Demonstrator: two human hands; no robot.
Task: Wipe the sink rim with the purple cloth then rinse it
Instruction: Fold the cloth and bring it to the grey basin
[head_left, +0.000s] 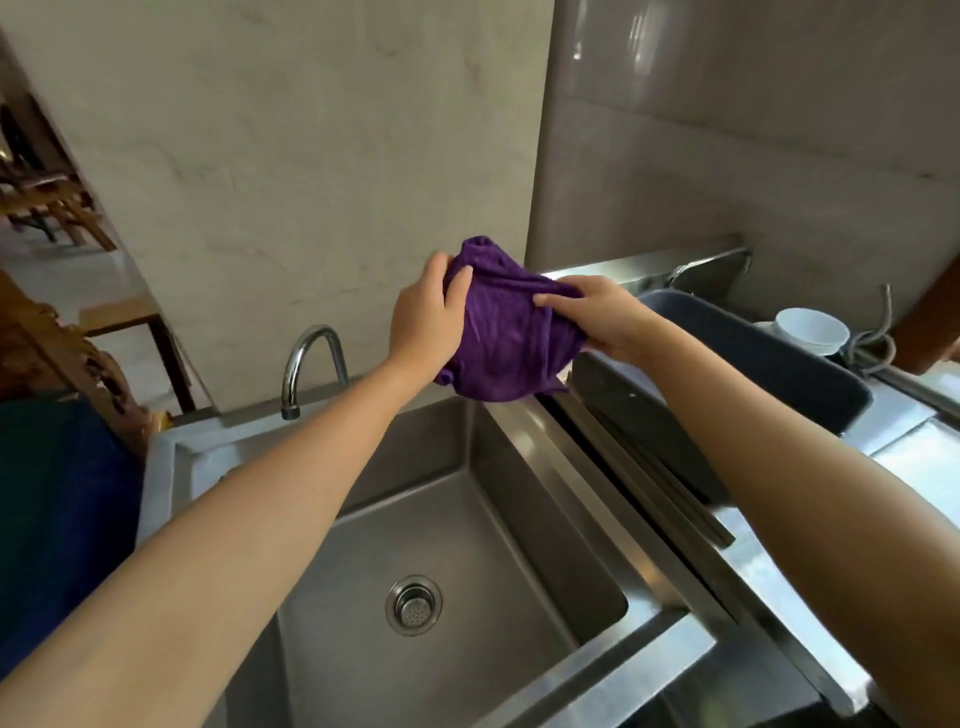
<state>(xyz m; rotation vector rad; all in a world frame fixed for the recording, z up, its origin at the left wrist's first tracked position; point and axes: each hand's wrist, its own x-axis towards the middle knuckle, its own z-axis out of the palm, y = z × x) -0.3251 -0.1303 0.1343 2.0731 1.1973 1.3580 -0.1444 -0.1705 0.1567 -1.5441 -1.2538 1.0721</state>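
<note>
A purple cloth (506, 338) hangs bunched in the air above the far right corner of the steel sink (524, 441). My left hand (426, 317) grips its left side, thumb over the fabric. On the cloth's right side, my right hand (602, 319) holds it, fingers curled into the folds. The sink basin is dry-looking, with a round drain strainer (414, 605) in its floor. A chrome tap (311, 364) curves over the sink's back left rim; no water runs from it.
A dark grey tub (753, 364) stands on the steel counter to the right of the sink. White bowls (810, 330) and a coiled grey cord (872, 343) lie behind it. A blue object (62, 519) sits left of the sink. Tiled wall rises behind.
</note>
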